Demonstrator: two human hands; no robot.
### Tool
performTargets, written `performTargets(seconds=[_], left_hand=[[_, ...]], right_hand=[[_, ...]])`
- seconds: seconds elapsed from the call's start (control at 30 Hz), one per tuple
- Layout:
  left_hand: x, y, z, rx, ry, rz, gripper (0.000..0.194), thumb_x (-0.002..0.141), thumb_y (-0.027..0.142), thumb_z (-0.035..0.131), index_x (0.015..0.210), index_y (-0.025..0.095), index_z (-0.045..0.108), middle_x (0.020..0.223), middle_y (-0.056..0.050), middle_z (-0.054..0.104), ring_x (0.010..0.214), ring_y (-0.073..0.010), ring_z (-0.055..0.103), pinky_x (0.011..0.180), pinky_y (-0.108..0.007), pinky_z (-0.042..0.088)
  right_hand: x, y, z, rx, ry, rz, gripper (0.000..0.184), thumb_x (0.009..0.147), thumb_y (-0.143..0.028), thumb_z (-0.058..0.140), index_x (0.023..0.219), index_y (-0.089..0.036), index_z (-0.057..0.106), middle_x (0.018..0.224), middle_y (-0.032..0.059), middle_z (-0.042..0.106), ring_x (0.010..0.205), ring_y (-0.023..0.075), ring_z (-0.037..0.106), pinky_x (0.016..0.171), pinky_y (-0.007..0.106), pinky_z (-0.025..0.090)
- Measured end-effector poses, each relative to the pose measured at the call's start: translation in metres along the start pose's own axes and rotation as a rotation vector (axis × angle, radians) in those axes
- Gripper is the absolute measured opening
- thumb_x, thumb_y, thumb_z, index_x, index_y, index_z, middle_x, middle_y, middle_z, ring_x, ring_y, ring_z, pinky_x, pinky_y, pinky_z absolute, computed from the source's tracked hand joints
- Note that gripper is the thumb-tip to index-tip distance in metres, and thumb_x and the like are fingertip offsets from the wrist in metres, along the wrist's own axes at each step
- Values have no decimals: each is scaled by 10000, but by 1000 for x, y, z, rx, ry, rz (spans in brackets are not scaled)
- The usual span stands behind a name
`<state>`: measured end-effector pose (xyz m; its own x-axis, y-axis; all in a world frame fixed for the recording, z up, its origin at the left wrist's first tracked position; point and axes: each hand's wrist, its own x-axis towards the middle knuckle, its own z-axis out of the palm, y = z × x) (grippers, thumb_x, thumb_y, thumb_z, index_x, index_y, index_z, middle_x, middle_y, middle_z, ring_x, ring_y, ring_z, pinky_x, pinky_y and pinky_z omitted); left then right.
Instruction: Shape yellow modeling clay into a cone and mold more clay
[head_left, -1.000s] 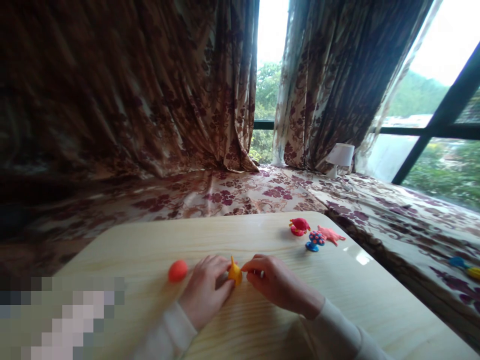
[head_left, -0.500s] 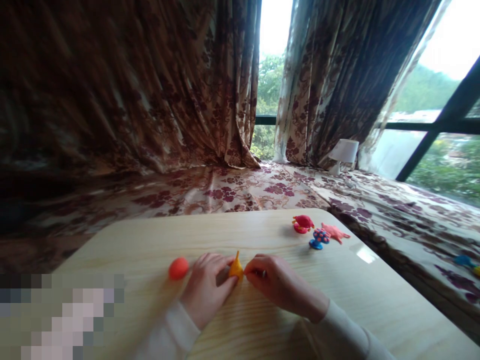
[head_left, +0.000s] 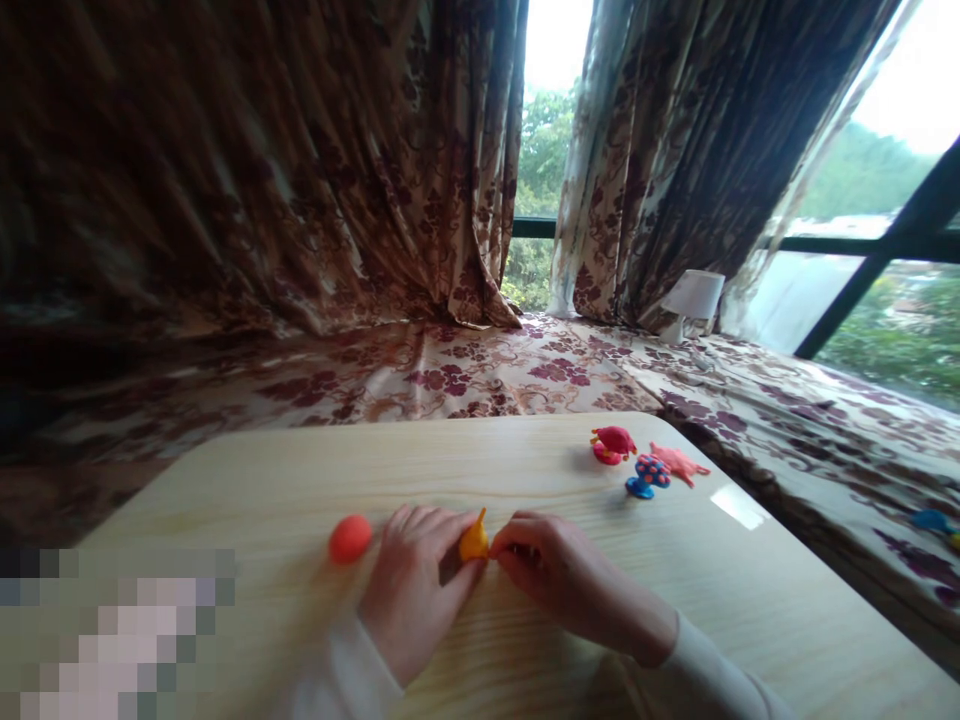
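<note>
A small yellow clay piece (head_left: 474,541), rounded below with a thin pointed tip on top, sits between my hands over the table. My left hand (head_left: 420,580) grips it from the left between thumb and fingers. From the right, my right hand (head_left: 555,575) is closed in a pinch at the piece's lower right edge; what its fingertips hold, if anything, is too small to make out. An orange-red clay ball (head_left: 350,540) lies just left of my left hand.
At the table's (head_left: 360,465) far right stand a red clay figure (head_left: 614,445) on a round base and a blue mushroom-like figure (head_left: 648,477) with pink dots. A flat pink clay shape (head_left: 679,464) lies beside them. A white lamp (head_left: 694,295) stands beyond.
The view has shifted slightly. Both hands stay at the yellow clay piece, whose tip leans a little more to the right. The other clay pieces rest where they were.
</note>
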<state>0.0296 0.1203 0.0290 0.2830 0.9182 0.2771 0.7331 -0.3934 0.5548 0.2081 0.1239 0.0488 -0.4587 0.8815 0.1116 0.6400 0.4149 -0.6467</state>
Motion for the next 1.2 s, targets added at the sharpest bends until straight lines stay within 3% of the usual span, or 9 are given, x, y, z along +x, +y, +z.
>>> performTargets(seconds=[0.47, 0.73, 0.9, 1.03, 1.2], left_hand=[[1, 1, 3, 2, -9, -30, 272, 705, 204, 664, 976, 220, 667, 937, -33, 682, 918, -238, 578, 857, -416, 429], [1, 7, 7, 100, 51, 8, 131, 727, 197, 632, 856, 209, 648, 825, -21, 659, 841, -231, 566, 859, -445, 405], [2, 6, 5, 96, 17, 1, 174, 730, 183, 616, 890, 223, 669, 880, -20, 685, 888, -235, 579, 944, -484, 365], [0, 4, 1, 25, 51, -71, 326, 661, 209, 680, 985, 236, 667, 941, -32, 698, 921, -251, 592, 888, -447, 432], [-1, -1, -3, -27, 30, -39, 268, 696, 164, 625, 942, 235, 704, 947, -43, 705, 952, -249, 595, 891, -437, 448]], right_hand=[[0, 8, 4, -49, 44, -22, 192, 793, -49, 540, 744, -148, 697, 729, 34, 663, 655, 121, 583, 607, 204, 375], [0, 7, 4, -46, 44, -23, 197, 804, -57, 534, 752, -146, 702, 730, 39, 663, 658, 125, 586, 618, 209, 382], [-1, 7, 3, -42, 49, -34, 215, 805, -54, 518, 747, -149, 701, 723, 38, 660, 657, 125, 586, 618, 210, 389], [-2, 6, 2, -35, 50, -39, 213, 812, -65, 514, 758, -154, 701, 740, 40, 660, 666, 127, 589, 625, 214, 395], [-1, 7, 6, -38, 69, 0, 209, 764, -60, 541, 856, -159, 700, 755, 34, 655, 663, 131, 586, 626, 224, 404]])
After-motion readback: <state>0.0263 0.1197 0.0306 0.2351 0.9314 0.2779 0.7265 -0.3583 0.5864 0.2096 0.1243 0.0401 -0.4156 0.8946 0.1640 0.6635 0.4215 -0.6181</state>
